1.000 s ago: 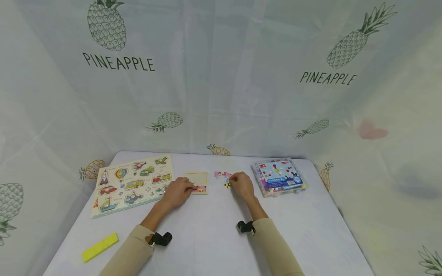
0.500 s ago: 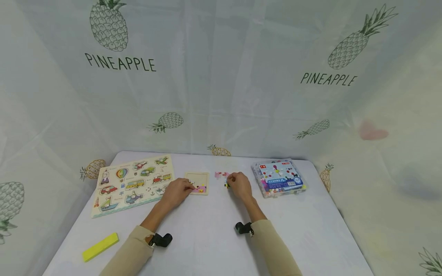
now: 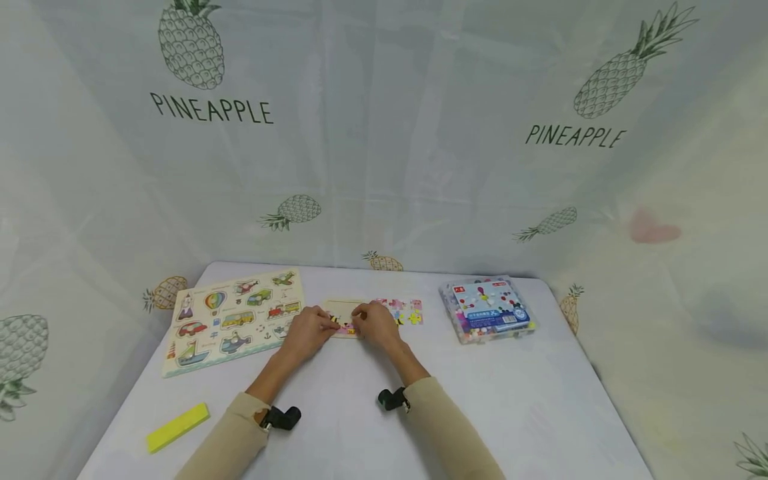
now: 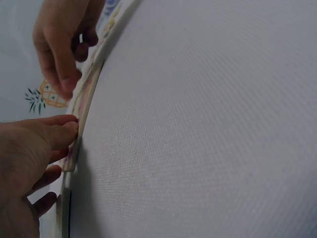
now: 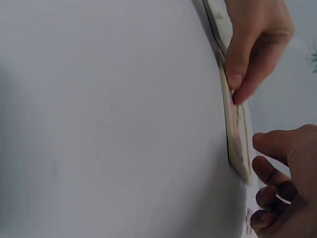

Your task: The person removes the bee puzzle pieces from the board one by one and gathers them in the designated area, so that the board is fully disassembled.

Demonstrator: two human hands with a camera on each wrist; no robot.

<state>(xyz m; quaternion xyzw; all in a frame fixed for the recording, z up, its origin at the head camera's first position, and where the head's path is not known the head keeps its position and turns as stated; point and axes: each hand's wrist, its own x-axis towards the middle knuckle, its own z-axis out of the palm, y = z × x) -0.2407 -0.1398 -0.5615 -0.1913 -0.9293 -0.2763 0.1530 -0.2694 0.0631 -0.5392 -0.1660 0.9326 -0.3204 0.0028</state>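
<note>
In the head view my left hand [image 3: 312, 331] is at the left side of a small wooden puzzle tray [image 3: 345, 301]. Its thumb and index finger pinch a small puzzle piece [image 5: 232, 92] low over the tray, mostly hidden by the fingers. Pink and yellow pieces [image 3: 347, 329] lie along the tray's near side. My right hand [image 3: 377, 325] is over the tray's right side with loosely bent fingers. In the right wrist view nothing shows between its thumb and index finger. Loose puzzle pieces [image 3: 414, 317], pink, blue and yellow, lie just right of that hand.
A large vehicle puzzle board [image 3: 234, 320] lies on the left, close beside my left hand. A yellow block [image 3: 177, 427] is at the front left. A clear plastic box [image 3: 489, 309] with a blue label stands at the back right. A pineapple-printed curtain [image 3: 384, 167] hangs behind.
My right hand has moved left, from the loose pieces to the tray, uncovering those pieces. My left hand stays at the tray; its outstretched index finger has drawn back into a pinch.
</note>
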